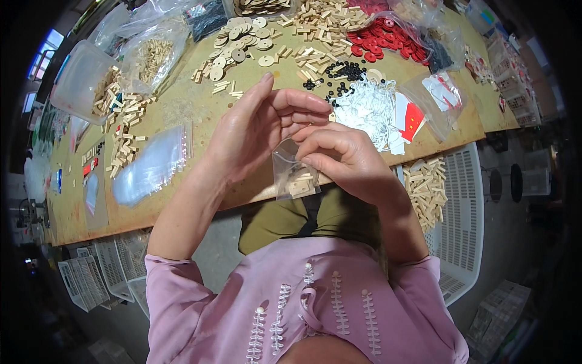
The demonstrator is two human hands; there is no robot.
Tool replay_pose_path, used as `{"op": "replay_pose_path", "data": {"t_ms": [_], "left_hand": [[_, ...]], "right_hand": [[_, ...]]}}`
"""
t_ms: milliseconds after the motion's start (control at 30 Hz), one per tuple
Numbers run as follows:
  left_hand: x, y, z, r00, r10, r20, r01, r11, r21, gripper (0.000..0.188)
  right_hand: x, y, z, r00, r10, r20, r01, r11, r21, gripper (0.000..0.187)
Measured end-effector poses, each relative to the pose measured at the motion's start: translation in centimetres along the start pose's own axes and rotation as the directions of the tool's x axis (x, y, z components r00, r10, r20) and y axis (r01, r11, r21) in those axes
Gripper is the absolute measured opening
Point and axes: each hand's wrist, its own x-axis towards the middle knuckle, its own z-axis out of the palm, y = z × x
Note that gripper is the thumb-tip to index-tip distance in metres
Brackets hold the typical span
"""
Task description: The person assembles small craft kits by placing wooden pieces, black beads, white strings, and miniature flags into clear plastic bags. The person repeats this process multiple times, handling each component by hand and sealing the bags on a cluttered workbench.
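A small clear plastic bag [295, 176] hangs at the table's front edge, with several pale wooden pieces inside. My right hand [350, 155] pinches its upper edge between thumb and fingers. Just above the bag, my left hand [257, 124] is cupped, its thumb raised apart from loosely curved fingers. Its fingertips reach over the right hand, and I see nothing gripped in it. Beyond the hands lie a heap of white strings [367, 109] and small black rings [345, 73].
Flat clear bags [151, 168] lie at the left. Small wooden blocks [124, 151], wooden discs [239, 45] and red discs [388, 36] cover the far table. A plastic tub [82, 79] lies tipped over at far left. A white basket [464, 212] with wooden pieces stands at right, below the table edge.
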Motion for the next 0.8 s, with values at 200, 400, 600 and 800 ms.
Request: {"op": "replay_pose_path", "data": {"t_ms": [200, 400, 600, 800], "left_hand": [[0.0, 2.2, -2.4, 0.956, 0.277, -0.093, -0.275, 0.961, 0.041, 0.041], [1.3, 3.0, -10.2, 0.901, 0.369, -0.231, -0.010, 0.549, 0.836, 0.015], [5.2, -1.0, -8.7, 0.918, 0.393, -0.052, 0.022, 0.079, 0.997, 0.016], [10.1, -1.8, -8.5, 0.957, 0.283, 0.053, -0.047, -0.029, 0.998, 0.020]], "right_hand": [[-0.9, -0.5, -0.1, 1.000, -0.002, -0.014, 0.000, 0.992, -0.129, 0.006], [-3.4, 0.2, -0.1, 0.994, -0.108, 0.000, 0.108, 0.989, -0.102, 0.010], [-3.8, 0.6, -0.1, 0.999, -0.042, -0.032, 0.040, 0.997, -0.074, 0.009], [-3.7, 0.7, -0.2, 0.994, -0.081, -0.068, 0.077, 0.996, -0.053, 0.010]]}}
